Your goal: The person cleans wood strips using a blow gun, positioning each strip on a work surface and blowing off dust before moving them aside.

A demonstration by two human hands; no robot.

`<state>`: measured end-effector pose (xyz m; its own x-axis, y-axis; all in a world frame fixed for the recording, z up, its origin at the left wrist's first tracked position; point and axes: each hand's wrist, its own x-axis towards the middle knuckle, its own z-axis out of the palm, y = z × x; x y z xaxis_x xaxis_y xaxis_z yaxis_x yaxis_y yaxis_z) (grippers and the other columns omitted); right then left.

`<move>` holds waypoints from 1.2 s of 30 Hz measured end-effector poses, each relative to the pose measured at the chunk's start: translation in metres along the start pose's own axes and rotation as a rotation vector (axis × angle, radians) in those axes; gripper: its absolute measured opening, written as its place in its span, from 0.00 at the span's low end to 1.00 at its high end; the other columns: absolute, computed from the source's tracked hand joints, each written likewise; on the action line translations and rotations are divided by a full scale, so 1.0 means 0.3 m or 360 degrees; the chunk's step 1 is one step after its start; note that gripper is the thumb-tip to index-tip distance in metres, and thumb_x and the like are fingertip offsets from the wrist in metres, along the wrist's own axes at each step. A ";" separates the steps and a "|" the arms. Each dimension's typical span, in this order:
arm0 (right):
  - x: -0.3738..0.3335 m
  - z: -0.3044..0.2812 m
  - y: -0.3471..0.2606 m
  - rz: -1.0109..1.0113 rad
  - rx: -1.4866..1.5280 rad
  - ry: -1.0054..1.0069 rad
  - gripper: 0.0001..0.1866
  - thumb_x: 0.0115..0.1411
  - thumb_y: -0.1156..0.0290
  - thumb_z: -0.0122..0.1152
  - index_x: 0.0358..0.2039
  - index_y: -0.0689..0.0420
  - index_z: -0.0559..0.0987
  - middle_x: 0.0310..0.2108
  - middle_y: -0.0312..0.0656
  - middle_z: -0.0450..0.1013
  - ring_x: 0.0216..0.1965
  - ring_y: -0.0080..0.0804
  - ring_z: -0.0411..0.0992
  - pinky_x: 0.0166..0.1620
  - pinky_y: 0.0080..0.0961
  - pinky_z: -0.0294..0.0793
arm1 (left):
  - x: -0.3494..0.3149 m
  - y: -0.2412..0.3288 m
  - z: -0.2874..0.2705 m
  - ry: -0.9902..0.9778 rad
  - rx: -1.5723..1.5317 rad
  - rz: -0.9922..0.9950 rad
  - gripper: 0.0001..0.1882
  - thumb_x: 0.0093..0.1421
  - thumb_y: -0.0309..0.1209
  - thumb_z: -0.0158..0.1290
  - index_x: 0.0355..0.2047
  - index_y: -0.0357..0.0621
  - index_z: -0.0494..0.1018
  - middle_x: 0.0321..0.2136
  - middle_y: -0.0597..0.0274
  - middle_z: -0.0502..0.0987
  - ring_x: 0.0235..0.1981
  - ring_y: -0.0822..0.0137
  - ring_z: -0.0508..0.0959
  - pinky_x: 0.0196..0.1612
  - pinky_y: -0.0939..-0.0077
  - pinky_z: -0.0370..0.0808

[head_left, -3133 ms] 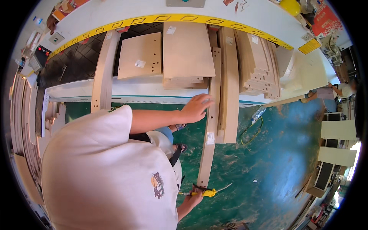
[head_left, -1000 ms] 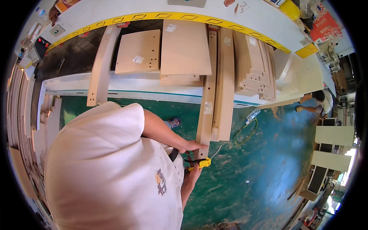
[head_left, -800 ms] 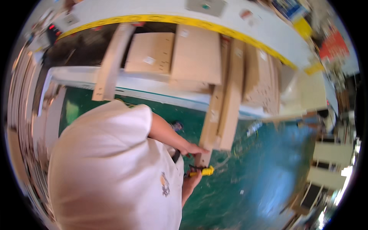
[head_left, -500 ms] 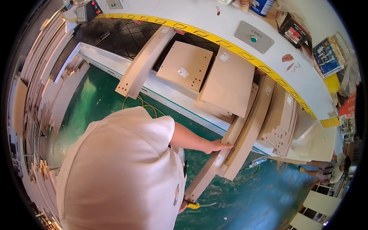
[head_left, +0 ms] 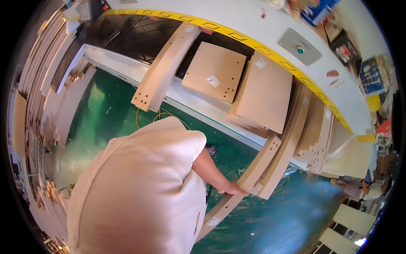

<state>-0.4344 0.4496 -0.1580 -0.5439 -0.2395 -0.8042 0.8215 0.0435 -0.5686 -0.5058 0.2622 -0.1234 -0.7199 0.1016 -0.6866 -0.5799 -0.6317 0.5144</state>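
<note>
My left hand (head_left: 231,188) is closed over the edge of a long, narrow wooden board (head_left: 259,163). The board slants from the stacks down to the lower edge of the view. Small holes show near its upper end, and a white label lies on its lower part. Right beside it, another long board (head_left: 292,148) rests alongside, its lower end jutting past the bench edge. My right hand is out of sight, hidden beyond my white-shirted torso.
Square panels (head_left: 213,70), wider panels (head_left: 264,93) and narrow boards (head_left: 165,67) lie stacked on the machine bed. Behind them runs a white machine beam (head_left: 237,15) with a yellow strip. More boards (head_left: 313,139) stand at right. A person (head_left: 372,190) is at far right.
The narrow board has slid down and left, away from the stacks, with my left hand on it. My right hand and the yellow-handled tool with a thin nozzle have gone from view.
</note>
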 end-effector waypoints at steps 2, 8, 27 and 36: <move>-0.046 0.005 0.077 -0.0020 -0.0032 -0.0035 0.21 0.61 0.70 0.58 0.56 0.54 0.73 0.35 0.35 0.73 0.26 0.26 0.71 0.24 0.23 0.67 | -0.063 -0.095 0.037 -0.0198 0.0077 -0.0030 0.44 0.54 0.63 0.67 0.64 0.55 0.69 0.54 0.63 0.76 0.58 0.64 0.73 0.55 0.61 0.70; -0.198 -0.040 0.337 -0.0017 -0.0144 -0.0209 0.20 0.61 0.70 0.59 0.54 0.53 0.73 0.34 0.35 0.73 0.26 0.26 0.71 0.24 0.23 0.67 | -0.318 -0.316 0.047 -0.0395 0.0039 -0.0012 0.39 0.55 0.60 0.69 0.61 0.60 0.71 0.53 0.66 0.76 0.57 0.66 0.73 0.55 0.61 0.70; -0.630 0.253 1.023 0.0103 -0.0453 -0.0685 0.16 0.62 0.70 0.61 0.51 0.53 0.74 0.32 0.34 0.73 0.25 0.25 0.71 0.24 0.23 0.67 | -1.515 -0.355 -1.027 0.0775 -0.0632 0.0731 0.32 0.60 0.64 0.62 0.51 0.53 0.75 0.45 0.64 0.79 0.48 0.62 0.78 0.51 0.57 0.76; -0.763 0.750 1.419 0.0011 -0.0428 -0.0640 0.15 0.62 0.70 0.61 0.49 0.53 0.74 0.31 0.34 0.73 0.24 0.25 0.71 0.23 0.23 0.68 | -1.495 -0.221 -1.778 0.0768 -0.0826 0.0803 0.44 0.64 0.62 0.58 0.69 0.46 0.64 0.58 0.56 0.75 0.57 0.54 0.76 0.58 0.47 0.75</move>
<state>0.0783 0.3046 -0.1769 -0.3859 -0.5918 -0.7077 0.7225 0.2831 -0.6307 0.0591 -0.1516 -0.1235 -0.5356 -0.5475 -0.6430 0.0968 -0.7962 0.5973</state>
